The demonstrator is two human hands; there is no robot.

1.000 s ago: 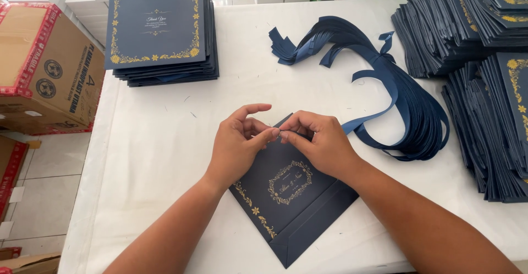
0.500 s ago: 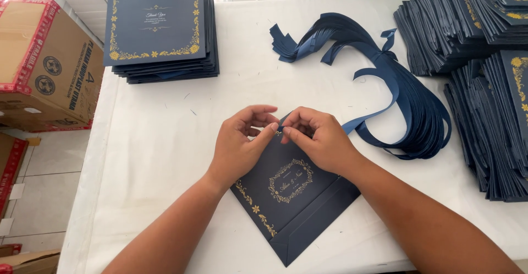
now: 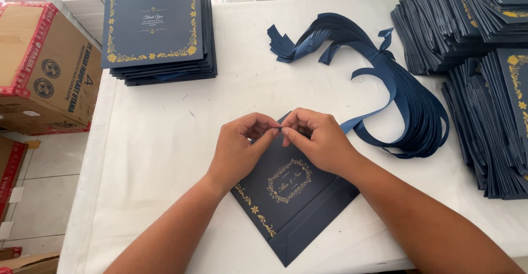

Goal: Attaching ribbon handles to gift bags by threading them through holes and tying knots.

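Pinching together at the top edge of a flat navy paper gift bag with gold floral print (image 3: pixel 286 197), the left hand (image 3: pixel 239 150) and right hand (image 3: pixel 319 142) each keep a tight fingertip grip there. The bag lies on the white bench (image 3: pixel 165 142), spreading below the grip; a navy satin ribbon (image 3: pixel 357 123) trails from the right grip.
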